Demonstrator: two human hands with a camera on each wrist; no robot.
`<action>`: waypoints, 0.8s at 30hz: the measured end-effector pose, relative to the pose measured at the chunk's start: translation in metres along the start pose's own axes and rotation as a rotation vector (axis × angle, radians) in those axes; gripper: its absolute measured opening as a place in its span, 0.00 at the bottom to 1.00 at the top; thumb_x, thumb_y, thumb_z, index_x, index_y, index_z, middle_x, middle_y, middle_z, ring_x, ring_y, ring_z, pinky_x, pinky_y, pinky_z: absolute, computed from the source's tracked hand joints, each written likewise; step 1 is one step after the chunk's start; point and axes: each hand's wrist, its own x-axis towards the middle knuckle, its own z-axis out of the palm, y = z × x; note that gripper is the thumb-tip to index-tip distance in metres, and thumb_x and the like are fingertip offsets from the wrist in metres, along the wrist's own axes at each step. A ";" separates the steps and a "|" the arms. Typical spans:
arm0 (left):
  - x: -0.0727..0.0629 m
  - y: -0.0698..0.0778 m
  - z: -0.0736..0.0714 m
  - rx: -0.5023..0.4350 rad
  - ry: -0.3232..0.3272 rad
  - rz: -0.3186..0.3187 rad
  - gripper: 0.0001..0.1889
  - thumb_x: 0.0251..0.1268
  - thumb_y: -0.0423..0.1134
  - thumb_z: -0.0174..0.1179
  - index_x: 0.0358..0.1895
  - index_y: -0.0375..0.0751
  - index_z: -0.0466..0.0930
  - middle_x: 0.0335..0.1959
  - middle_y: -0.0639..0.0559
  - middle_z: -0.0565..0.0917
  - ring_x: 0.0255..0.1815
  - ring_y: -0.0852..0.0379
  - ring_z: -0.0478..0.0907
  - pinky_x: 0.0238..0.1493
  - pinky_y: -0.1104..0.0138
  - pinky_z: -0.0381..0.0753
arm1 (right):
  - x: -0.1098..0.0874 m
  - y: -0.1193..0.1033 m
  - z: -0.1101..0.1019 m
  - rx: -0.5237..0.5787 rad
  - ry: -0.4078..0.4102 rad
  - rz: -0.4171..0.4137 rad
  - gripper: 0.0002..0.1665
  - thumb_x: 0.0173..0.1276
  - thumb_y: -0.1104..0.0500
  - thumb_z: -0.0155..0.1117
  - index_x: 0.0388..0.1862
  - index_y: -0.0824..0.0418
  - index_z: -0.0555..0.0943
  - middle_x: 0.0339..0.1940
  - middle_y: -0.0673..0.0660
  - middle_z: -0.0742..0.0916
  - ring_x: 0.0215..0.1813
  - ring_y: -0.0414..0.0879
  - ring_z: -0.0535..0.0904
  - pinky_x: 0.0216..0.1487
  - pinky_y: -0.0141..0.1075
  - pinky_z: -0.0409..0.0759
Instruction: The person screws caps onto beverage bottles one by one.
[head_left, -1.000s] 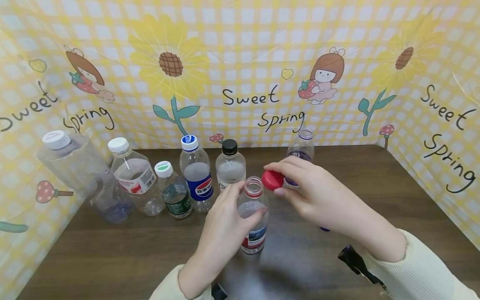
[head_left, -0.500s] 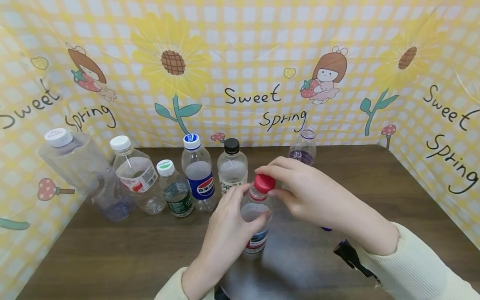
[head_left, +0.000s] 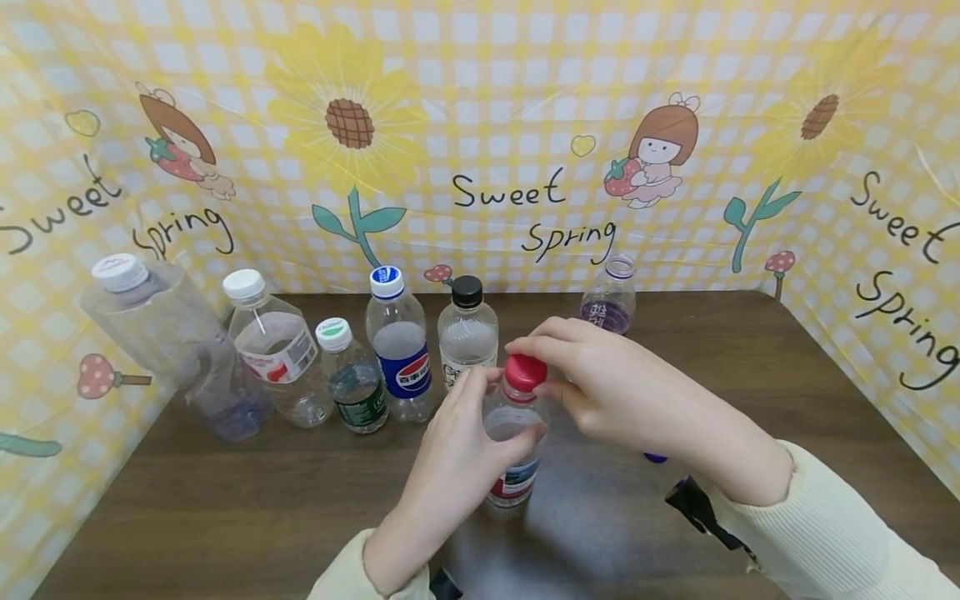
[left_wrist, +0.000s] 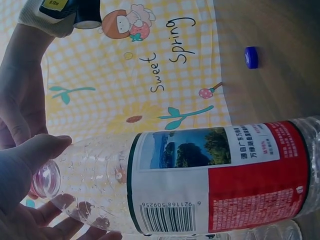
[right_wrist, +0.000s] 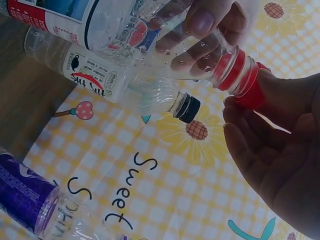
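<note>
A clear plastic bottle [head_left: 516, 482] with a red and white label stands upright on the table in front of me. My left hand [head_left: 457, 454] grips its upper part, thumb on the near side. With thumb and fingers, my right hand [head_left: 615, 379] pinches a red cap [head_left: 525, 372] on the bottle's mouth. In the right wrist view, the red cap [right_wrist: 254, 92] sits at the top of the neck, and some bare thread shows between it and the red neck ring [right_wrist: 231, 69]. Water drops cling inside the bottle [left_wrist: 95, 165] in the left wrist view.
To the left stand a large dented bottle [head_left: 153, 321], a white-capped bottle [head_left: 273, 354], a small green-labelled bottle [head_left: 356, 387], a blue-labelled bottle [head_left: 405, 367] and a black-capped bottle [head_left: 468, 329]. An uncapped purple-labelled bottle [head_left: 609, 304] is behind my right hand. A blue cap [left_wrist: 252, 57] lies on the table.
My right hand has carried the red cap leftward from beside the bottle's open mouth onto it. The left hand keeps its grip on the bottle, which has barely shifted in view.
</note>
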 end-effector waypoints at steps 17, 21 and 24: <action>0.003 0.000 -0.004 -0.039 -0.060 -0.024 0.26 0.52 0.40 0.72 0.53 0.46 0.71 0.52 0.51 0.75 0.60 0.48 0.73 0.57 0.52 0.80 | 0.005 -0.003 -0.002 -0.010 -0.053 0.072 0.16 0.60 0.63 0.69 0.48 0.57 0.82 0.40 0.49 0.84 0.41 0.39 0.78 0.43 0.36 0.80; 0.003 0.000 -0.004 -0.031 -0.064 -0.013 0.25 0.52 0.40 0.71 0.52 0.45 0.71 0.52 0.50 0.75 0.60 0.48 0.73 0.57 0.51 0.80 | 0.007 -0.003 -0.001 -0.019 -0.051 0.113 0.13 0.58 0.59 0.72 0.42 0.57 0.83 0.35 0.48 0.83 0.38 0.38 0.76 0.40 0.34 0.79; 0.003 0.001 -0.004 -0.025 -0.062 -0.002 0.25 0.52 0.41 0.72 0.51 0.44 0.71 0.52 0.49 0.75 0.59 0.48 0.73 0.57 0.51 0.79 | 0.007 -0.003 -0.001 -0.024 -0.052 0.153 0.13 0.57 0.54 0.73 0.38 0.55 0.81 0.33 0.47 0.82 0.37 0.38 0.75 0.39 0.33 0.78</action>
